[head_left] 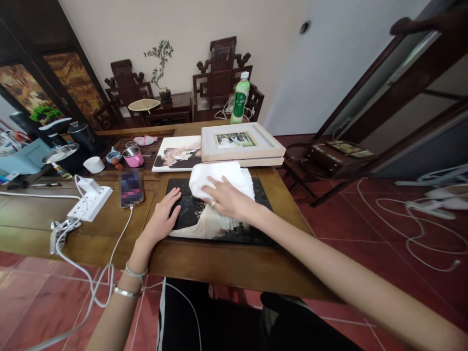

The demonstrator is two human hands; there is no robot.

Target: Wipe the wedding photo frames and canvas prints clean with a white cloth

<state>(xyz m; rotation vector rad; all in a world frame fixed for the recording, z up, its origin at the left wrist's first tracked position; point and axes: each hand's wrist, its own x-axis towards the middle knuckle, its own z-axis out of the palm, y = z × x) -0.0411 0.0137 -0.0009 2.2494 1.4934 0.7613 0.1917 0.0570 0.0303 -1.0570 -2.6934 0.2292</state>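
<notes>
A dark photo panel [193, 226] with a pale dress in its picture lies flat on the wooden table before me. My left hand [164, 214] rests on the panel's left edge, fingers stretched out and holding nothing. On the panel's upper part, my right hand [228, 197] presses a folded white cloth [223, 173], its fingers spread over the cloth and gripping it. The cloth and the right forearm hide part of the picture. Behind the panel lie a white photo board [179, 151] and stacked light wood picture frames [243, 144].
A green bottle [240, 100] stands behind the frames. To the left are a phone [131, 187] on a cable, a power strip [91, 202], a pink cup [133, 157], a white cup [94, 165] and a pot [64, 155]. Wooden chairs [223, 73] stand by the wall.
</notes>
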